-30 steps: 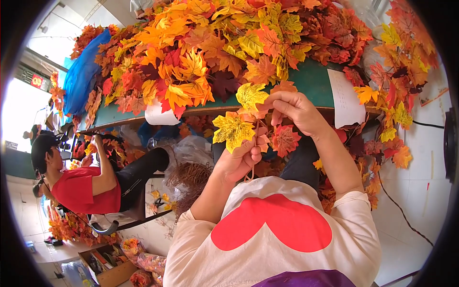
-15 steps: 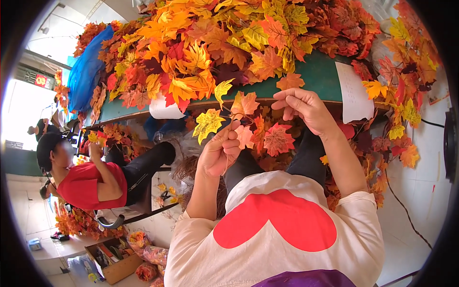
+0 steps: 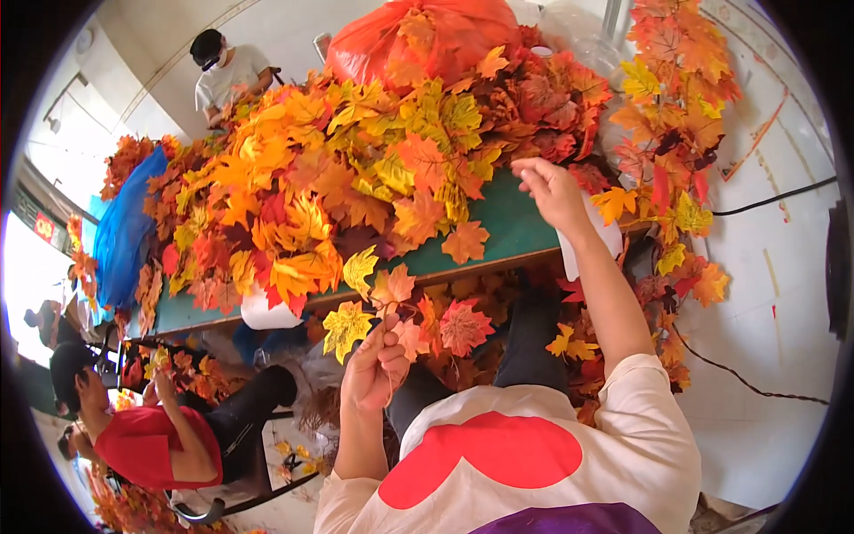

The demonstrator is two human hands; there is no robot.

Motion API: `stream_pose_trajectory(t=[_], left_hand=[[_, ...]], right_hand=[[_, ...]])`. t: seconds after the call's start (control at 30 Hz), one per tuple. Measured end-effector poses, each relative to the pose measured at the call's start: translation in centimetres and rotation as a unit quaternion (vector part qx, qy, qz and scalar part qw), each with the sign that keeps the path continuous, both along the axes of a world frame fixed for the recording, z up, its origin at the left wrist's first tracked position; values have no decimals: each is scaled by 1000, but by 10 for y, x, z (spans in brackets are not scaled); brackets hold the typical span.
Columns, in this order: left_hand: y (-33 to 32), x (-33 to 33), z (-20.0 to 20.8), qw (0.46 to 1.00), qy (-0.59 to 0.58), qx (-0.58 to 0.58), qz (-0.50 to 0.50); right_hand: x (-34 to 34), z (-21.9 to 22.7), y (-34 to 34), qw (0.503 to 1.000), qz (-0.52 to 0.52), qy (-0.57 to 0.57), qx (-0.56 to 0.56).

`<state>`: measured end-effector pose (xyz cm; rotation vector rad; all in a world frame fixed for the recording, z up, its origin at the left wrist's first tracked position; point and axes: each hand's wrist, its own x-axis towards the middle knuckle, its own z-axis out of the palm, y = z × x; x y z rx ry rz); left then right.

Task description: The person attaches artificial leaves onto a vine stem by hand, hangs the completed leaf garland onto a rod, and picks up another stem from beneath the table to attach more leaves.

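Below the table edge, my left hand (image 3: 372,367) is closed in a pinch on the thin stem of an artificial maple leaf garland. A yellow leaf (image 3: 346,330) and a pinkish-red leaf (image 3: 464,327) fan out on either side of its fingers. My right hand (image 3: 553,191) hangs over the green tabletop (image 3: 509,222) with fingers stretched out and nothing seen in them. Close beyond it lies a stack of dark red and orange leaves (image 3: 547,102). Heaped yellow and orange leaves (image 3: 285,187) cover much of the table to its left.
A red plastic bag (image 3: 418,40) stands behind the heap, a blue bag (image 3: 129,236) at the table's left end. White paper (image 3: 596,240) hangs over the front edge. More garlands (image 3: 680,133) hang at right. A person in red (image 3: 156,445) sits left; another (image 3: 227,76) is across the table.
My right hand has moved away from the left hand, forward and right over the table. My left hand keeps hold of the garland stem. The view has shifted, showing more beyond the table.
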<state>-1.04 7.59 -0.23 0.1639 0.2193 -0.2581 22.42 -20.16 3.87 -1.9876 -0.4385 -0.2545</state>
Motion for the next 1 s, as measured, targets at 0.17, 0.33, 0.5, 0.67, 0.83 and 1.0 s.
stream_pose_trajectory(t=[0.17,0.33,0.5,0.67,0.83,1.0], left_hand=[[-7,9,2,1000,-3,21,-6],[-7,11,4,1000,25,5,0],[-6,11,8,999,25,18,-9],[-7,6,9,999,30,38,-5],[-6,-1,11,997,56,57,9],[0,-8,14,997,42,61,6]], right_hand=[[51,-8,-40,984,-116,-59,-122],[59,-3,-18,988,-92,-46,-111],[43,17,34,998,29,-53,-31],[8,48,94,986,128,-102,15],[0,56,151,972,220,-78,-11],[-4,54,202,951,281,-88,-93]])
